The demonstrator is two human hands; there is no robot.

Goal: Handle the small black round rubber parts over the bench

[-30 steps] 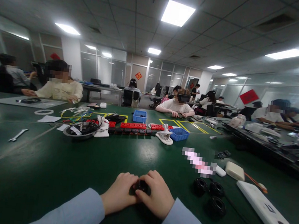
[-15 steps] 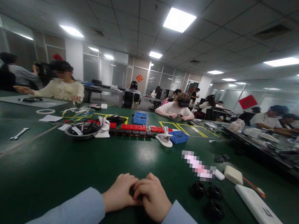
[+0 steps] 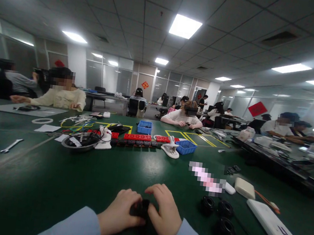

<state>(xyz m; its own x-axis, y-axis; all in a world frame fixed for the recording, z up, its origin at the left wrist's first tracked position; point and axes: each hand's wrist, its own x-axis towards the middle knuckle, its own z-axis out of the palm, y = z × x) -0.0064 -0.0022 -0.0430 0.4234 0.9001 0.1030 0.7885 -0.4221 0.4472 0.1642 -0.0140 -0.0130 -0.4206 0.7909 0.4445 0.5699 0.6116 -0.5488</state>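
My left hand [image 3: 122, 210] is closed around a small black part [image 3: 144, 205], thumb below and fingers curled over the top. Most of that part is hidden by the fingers, so its exact kind does not show. Just to its right is my right hand [image 3: 164, 211], its fingers raised and parted from the thumb. The right thumb lies close beside the black part; whether it touches I cannot tell. Several black ring-shaped parts [image 3: 223, 229] lie on the green table to the right of my hands.
A white power-bank-like device [image 3: 277, 233] and a cream box [image 3: 245, 187] lie right. Across the table are blue bins [image 3: 186, 147], a row of red and black blocks [image 3: 137, 137], a cable-filled metal bowl [image 3: 68, 143] and a wrench [image 3: 12, 146]. Co-workers [image 3: 182, 117] sit beyond.
My right hand has opened and lifted away from my left hand, whose fingers it was touching. The black part now shows between them. The view has shifted slightly.
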